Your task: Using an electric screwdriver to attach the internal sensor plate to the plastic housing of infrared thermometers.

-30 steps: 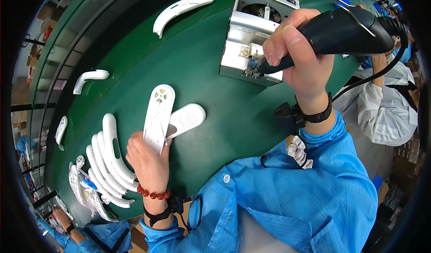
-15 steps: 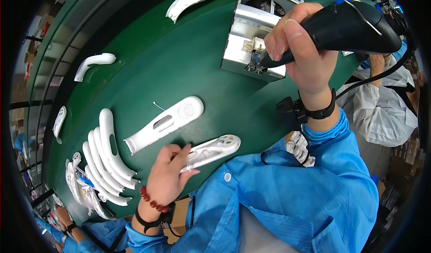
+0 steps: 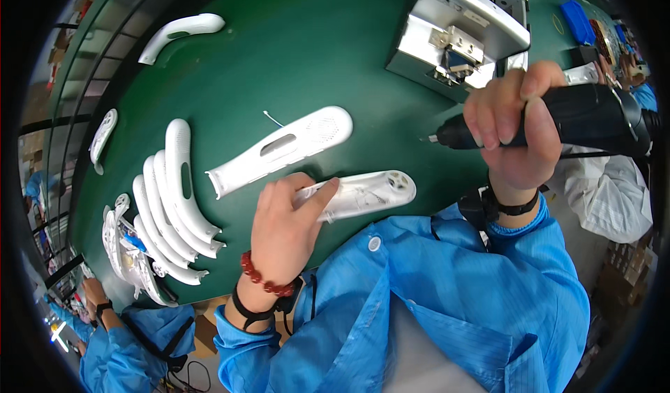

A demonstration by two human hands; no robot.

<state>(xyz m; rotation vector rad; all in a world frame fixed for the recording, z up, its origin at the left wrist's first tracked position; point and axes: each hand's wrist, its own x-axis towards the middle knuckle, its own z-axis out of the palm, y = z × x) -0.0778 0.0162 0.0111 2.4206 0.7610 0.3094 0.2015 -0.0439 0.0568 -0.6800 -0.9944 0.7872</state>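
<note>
My left hand (image 3: 286,229) grips a long white plastic shell (image 3: 366,193), open side up, lying at the near edge of the green table (image 3: 300,51). A second white shell (image 3: 283,149) with a slot lies just beyond it, untouched. My right hand (image 3: 513,131) holds a black electric screwdriver (image 3: 558,117) level, its bit pointing left, a short way above and right of the held shell.
A row of several curved white shells (image 3: 171,197) lies to the left, with more parts (image 3: 125,250) beside it. Another white shell (image 3: 181,33) lies far left. A metal fixture (image 3: 457,33) stands at the back right. Another person's sleeve (image 3: 118,344) shows lower left.
My left hand has drawn one white shell to the table's near edge and turned it open side up. The screwdriver has come down from the fixture toward it.
</note>
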